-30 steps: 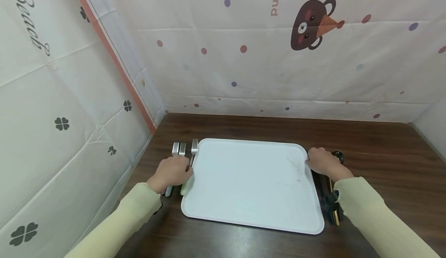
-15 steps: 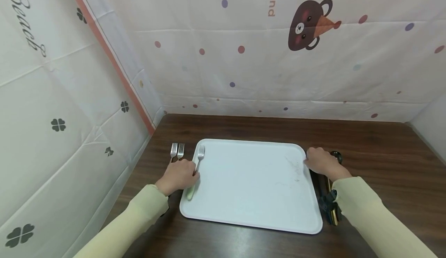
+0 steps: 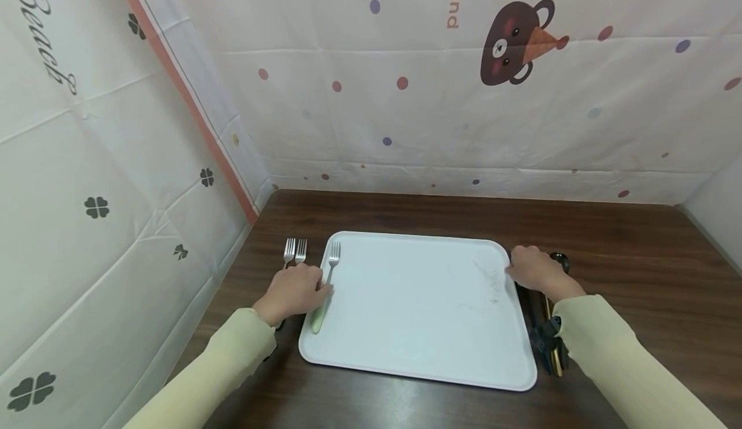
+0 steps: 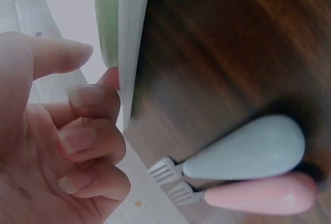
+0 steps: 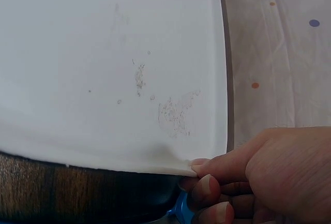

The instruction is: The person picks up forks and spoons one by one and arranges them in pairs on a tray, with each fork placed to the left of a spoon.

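**Fork on the tray, both hands at the rims**

Left hand (image 3: 292, 292) rests at the near-left rim of the white tray (image 3: 423, 352). Fingers loosely curled; the wrist view shows them beside the rim with nothing between them, so the hand reads as relaxed, not gripping. The green-handled fork (image 3: 324, 294) lies inside the tray just to the right of this hand, tines pointing away from the person, handle close along the rim.

Right hand (image 3: 536, 273) is at the far-right rim. Thumb lies on top of the edge, fingers curl beneath it: a pinch on the tray.

Tray contents: the one fork, plus faint scuff marks (image 5: 176, 113) near the right hand. Nothing else in it.

To the left of the left hand, two more forks (image 3: 294, 252) lie side by side on the brown table (image 3: 637, 248); the wrist view shows pale blue (image 4: 248, 149) and pink (image 4: 264, 194) handles. Dark utensils (image 3: 551, 345) lie under the right forearm, partly hidden.

Risks, as judged:
- Right hand lifts or tugs the rim: the tray tilts and the loose fork slides
- Left hand brushes the fork handle and knocks it back over the low rim
- Right sleeve drags the utensils beneath it
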Motion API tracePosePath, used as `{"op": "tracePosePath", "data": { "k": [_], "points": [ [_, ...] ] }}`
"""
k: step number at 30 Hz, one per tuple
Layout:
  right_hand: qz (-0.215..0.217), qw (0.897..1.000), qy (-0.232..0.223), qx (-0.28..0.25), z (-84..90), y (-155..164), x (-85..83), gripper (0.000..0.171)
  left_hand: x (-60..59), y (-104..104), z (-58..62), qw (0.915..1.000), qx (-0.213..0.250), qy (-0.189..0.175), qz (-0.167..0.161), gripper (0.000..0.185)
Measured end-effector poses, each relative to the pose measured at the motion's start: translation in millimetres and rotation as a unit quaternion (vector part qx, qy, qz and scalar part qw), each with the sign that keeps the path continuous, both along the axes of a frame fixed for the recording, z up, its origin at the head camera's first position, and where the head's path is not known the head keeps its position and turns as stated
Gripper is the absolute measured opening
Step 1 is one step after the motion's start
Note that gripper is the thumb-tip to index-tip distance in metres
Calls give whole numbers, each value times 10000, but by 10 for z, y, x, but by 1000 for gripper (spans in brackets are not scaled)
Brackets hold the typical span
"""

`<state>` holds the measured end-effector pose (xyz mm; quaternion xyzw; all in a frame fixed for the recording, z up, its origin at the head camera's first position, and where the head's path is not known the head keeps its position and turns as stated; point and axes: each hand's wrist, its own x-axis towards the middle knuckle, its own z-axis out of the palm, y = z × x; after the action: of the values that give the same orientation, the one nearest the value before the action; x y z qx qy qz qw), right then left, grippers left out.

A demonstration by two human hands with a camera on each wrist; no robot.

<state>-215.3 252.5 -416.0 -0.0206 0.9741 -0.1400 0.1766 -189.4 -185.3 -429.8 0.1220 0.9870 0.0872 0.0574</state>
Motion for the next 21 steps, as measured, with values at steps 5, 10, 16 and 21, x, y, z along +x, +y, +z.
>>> {"op": "tracePosePath", "data": {
  "k": [5,10,16,21],
  "points": [
    [-33,10000,-24,-12,-14,-2,-6,27,-4,-131,35,9998,77,85,159,31],
    [-41,10000,-44,24,-20,-4,-7,28,15,-297,62,9991,17,-60,415,29],
    [-37,10000,-28,39,-22,-1,4,27,68,-459,71,9975,54,-386,597,32],
    [-41,10000,-50,39,-17,-3,14,29,89,-534,53,9974,-18,-411,591,35]
  ]
}}
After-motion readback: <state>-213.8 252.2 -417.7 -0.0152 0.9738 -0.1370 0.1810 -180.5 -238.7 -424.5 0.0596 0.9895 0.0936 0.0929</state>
